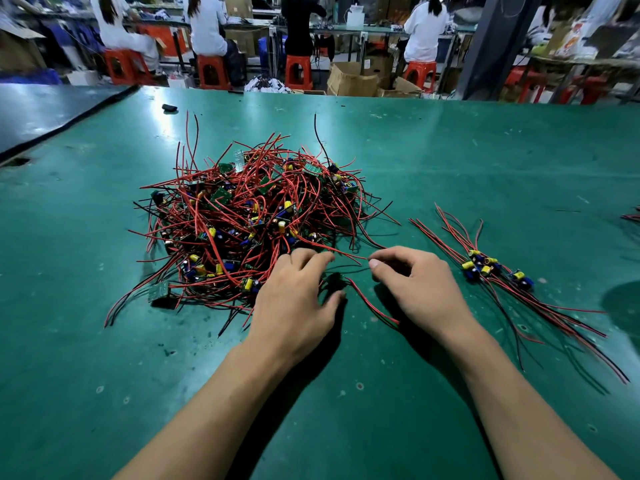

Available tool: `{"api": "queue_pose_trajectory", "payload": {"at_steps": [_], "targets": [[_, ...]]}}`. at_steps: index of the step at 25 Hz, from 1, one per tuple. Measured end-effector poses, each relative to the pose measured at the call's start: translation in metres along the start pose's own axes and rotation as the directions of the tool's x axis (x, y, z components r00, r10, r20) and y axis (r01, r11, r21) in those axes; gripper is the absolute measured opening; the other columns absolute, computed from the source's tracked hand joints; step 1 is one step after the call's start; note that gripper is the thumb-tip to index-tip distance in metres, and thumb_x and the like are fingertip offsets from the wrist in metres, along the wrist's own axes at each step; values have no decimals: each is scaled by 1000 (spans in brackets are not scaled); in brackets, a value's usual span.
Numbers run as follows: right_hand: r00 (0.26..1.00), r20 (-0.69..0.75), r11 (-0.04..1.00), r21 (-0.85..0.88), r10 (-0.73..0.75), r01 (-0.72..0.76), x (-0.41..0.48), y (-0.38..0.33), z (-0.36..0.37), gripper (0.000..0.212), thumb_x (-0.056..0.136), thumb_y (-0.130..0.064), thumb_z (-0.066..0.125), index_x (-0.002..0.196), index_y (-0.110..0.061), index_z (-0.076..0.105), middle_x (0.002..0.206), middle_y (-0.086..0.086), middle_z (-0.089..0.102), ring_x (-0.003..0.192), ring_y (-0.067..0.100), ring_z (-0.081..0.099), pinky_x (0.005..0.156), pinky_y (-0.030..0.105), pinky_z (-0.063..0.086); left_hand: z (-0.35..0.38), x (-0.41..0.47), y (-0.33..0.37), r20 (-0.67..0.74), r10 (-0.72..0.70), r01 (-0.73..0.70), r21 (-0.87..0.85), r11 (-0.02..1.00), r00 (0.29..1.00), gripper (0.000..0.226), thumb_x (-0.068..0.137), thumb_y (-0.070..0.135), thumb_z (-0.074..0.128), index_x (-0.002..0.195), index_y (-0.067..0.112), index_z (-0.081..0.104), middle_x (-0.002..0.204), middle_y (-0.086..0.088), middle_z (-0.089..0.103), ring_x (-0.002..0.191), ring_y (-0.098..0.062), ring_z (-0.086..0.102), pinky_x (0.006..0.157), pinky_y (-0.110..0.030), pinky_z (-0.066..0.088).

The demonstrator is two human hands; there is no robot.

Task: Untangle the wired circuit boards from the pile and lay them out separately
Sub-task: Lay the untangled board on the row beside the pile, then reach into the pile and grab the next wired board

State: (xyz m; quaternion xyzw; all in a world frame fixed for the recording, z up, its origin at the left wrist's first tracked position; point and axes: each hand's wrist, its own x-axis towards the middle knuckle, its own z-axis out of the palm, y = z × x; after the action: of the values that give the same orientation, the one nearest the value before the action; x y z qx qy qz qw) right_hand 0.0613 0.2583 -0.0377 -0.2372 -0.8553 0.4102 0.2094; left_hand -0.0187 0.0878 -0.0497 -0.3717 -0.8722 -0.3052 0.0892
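Nearest first. Two bare forearms reach in over the green table (346, 393).

Left hand (298, 299): fingers apart and loosely bent, tips resting on the near edge of the pile. The thumb lies beside a dark board (334, 281), whose red lead trails toward the worker.

Right hand (415, 285): fingers curled in, index tip at the end of a red wire (349, 255) that runs back into the pile. The thumb is hidden; a pinch on the wire looks likely.

Just right of that hand is the laid-out group (491, 268): a few boards side by side, leads fanned out, some crossing.

Beyond the hands, the pile (242, 209) is large and densely knotted.

Judgement: early stage. A handful of boards are freed and the bulk is left.

Far side: a small dark object (169, 107) on the table, then seated workers on red stools (211, 72).
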Motion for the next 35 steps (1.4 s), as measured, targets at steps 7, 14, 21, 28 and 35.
{"api": "queue_pose_trajectory", "payload": {"at_steps": [7,14,21,28,35], "targets": [[934,235,784,511,268,-354,3,-3,-9,12,97,-7,62,100,-10,73,86,8,74,59,14,61,57,26,52,-5,1,10,-172,-51,3,-267,964,984,24,90,26,70,111,15,72,101,4,71,91,-8,62,85,-25,49],[819,568,610,622,79,-491,-1,-7,-10,40,71,-23,86,110,-19,77,97,6,75,66,10,64,56,20,52,-14,3,27,118,-327,302,-738,603,938,17,96,19,62,109,16,72,89,2,77,87,-10,72,84,-37,58],[891,452,723,603,39,-337,-7,-11,-4,38,75,-39,81,104,-15,79,94,12,74,70,20,60,60,21,48,-9,-2,36,258,-247,357,-690,629,934,13,95,17,62,98,16,74,86,-8,76,68,-15,68,71,-43,60],[918,392,605,716,66,-349,-7,-27,-11,18,79,-32,70,82,-15,76,58,-1,55,43,9,46,42,19,42,-19,4,42,590,-107,592,-806,-13,801,11,91,10,60,97,0,60,88,-22,72,62,-24,69,58,-29,59],[906,420,584,724,48,-367,-10,-27,1,20,73,-38,76,79,-19,76,64,4,58,51,17,49,49,22,39,-20,5,36,575,-65,576,-818,-2,816,30,76,19,68,99,0,64,95,-27,72,74,-31,72,71,-35,60]]}}
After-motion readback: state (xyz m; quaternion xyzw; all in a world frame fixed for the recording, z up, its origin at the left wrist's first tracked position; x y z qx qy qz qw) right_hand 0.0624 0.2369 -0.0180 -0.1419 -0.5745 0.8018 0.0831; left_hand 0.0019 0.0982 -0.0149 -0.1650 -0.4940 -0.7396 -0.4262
